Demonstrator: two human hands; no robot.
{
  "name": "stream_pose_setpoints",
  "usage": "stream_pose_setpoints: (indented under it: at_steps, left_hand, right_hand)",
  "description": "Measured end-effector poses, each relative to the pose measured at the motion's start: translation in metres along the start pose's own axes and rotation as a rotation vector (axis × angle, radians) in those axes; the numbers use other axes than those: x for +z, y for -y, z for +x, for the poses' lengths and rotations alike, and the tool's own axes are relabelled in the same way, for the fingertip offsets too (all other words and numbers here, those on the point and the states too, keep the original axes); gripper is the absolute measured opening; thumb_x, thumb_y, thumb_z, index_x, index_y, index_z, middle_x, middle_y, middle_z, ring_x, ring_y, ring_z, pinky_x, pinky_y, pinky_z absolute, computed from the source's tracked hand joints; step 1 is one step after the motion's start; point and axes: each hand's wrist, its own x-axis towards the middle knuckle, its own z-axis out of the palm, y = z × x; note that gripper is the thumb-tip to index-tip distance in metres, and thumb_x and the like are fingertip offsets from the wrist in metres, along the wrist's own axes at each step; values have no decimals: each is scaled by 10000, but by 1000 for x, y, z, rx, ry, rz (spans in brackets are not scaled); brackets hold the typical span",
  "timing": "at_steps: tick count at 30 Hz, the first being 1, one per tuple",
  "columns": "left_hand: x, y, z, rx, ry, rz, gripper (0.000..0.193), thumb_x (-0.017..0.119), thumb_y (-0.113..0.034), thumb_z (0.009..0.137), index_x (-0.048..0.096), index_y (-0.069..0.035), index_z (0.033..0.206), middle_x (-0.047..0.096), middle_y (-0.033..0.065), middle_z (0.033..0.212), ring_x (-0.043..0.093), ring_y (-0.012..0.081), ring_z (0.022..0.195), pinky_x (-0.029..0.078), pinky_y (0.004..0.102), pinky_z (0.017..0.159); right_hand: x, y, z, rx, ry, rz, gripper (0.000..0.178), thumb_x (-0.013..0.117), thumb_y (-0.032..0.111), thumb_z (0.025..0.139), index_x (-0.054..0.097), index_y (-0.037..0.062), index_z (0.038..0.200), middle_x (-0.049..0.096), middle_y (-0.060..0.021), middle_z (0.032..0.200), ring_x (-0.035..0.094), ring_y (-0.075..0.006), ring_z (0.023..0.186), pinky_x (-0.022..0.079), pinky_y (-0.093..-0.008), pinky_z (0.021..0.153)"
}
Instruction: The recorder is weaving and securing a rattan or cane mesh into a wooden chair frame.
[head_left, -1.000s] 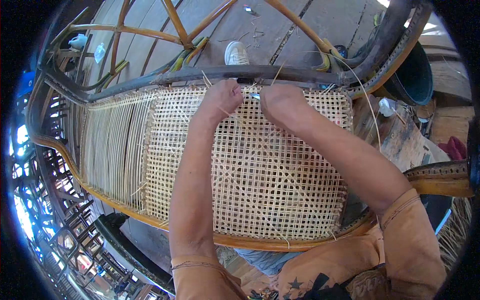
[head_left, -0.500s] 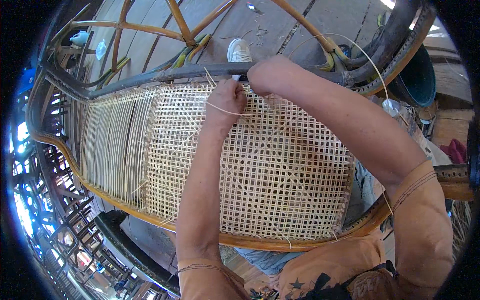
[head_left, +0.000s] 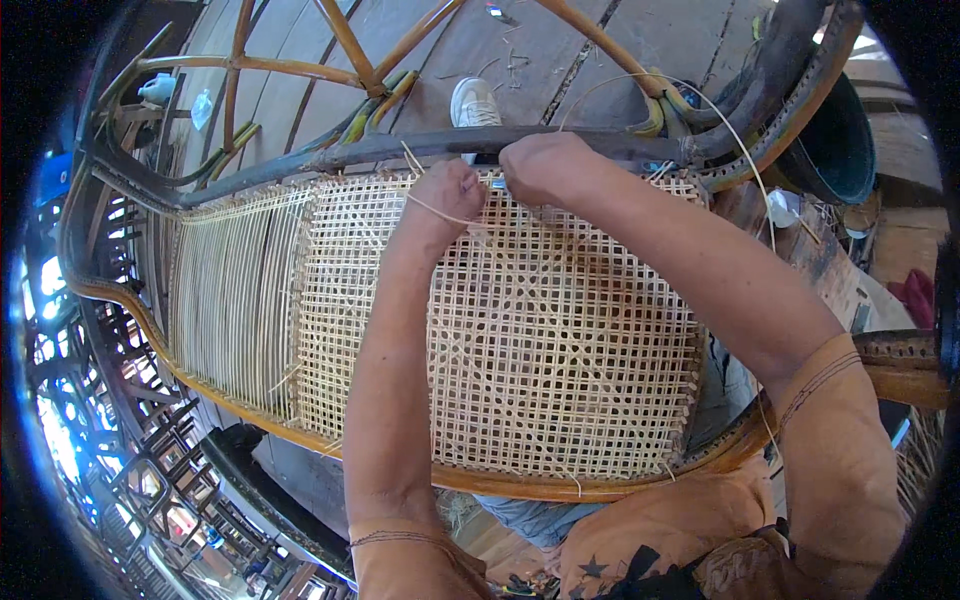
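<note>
A woven cane panel (head_left: 560,330) with an open lattice is stretched across a bent rattan frame (head_left: 230,405). Both hands work at its far edge, beside the dark far rail (head_left: 440,148). My left hand (head_left: 447,195) is closed, resting on the weave; a thin strand crosses its wrist, and what its fingers pinch is hidden. Just right of it, my right hand (head_left: 543,168) is closed with fingertips turned down to the weave. A long pale cane strand (head_left: 742,140) rises from behind this hand and arcs to the right. The right fingertips are mostly hidden.
Parallel strands (head_left: 235,290) without crosspieces fill the panel's left part. Beyond the rail are rattan braces (head_left: 300,65), plank flooring and a white shoe (head_left: 474,103). A dark green bucket (head_left: 835,145) stands at the far right. Stacked frames (head_left: 130,480) lie at the left.
The hands have drawn slightly apart at the far edge, with the right hand a little lower and nearer the weave. The view has shifted slightly.
</note>
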Motion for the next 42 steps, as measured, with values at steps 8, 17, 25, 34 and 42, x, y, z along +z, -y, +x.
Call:
stream_pose_setpoints:
  at_steps: [8, 17, 25, 34, 42]
  left_hand:
    - [11, -10, -9, 58, -245, 71, 108, 565, -86, 770, 548, -3, 836, 551, 194, 806, 554, 381, 739, 457, 411, 662]
    - [6, -17, -15, -77, -198, -120, 82, 535, -67, 739, 568, -4, 697, 551, 196, 747, 537, 324, 787, 447, 402, 716]
    - [4, -3, -8, -130, -76, -54, 191, 550, -147, 783, 575, 34, 726, 561, 234, 725, 566, 355, 688, 454, 401, 644]
    - [-27, -8, 22, -62, 431, 172, 233, 597, -208, 763, 556, 11, 696, 563, 172, 621, 530, 266, 546, 431, 386, 523]
    - [-32, -16, 38, -127, 595, 306, 177, 529, -92, 726, 662, 6, 792, 639, 208, 813, 631, 343, 735, 495, 405, 652]
  right_hand:
    - [-11, 6, -4, 10, -1, 36, 272, 504, 172, 775, 666, 46, 953, 648, -124, 1003, 634, -276, 906, 511, -420, 725]
    - [-16, 6, -1, 81, 101, 53, 284, 526, 187, 765, 668, 69, 981, 639, -118, 1037, 630, -261, 931, 502, -414, 752]
    - [-13, 7, -2, 28, 58, 16, 279, 527, 172, 762, 667, 66, 977, 640, -123, 1033, 629, -264, 931, 502, -409, 756]
    - [-4, 4, 3, 8, -58, 20, 214, 488, 122, 739, 670, 38, 813, 652, -156, 872, 636, -302, 832, 510, -404, 683]
    - [-3, 3, -3, 0, -63, 19, 226, 546, 156, 729, 676, 34, 867, 655, -153, 909, 640, -290, 855, 511, -410, 687]
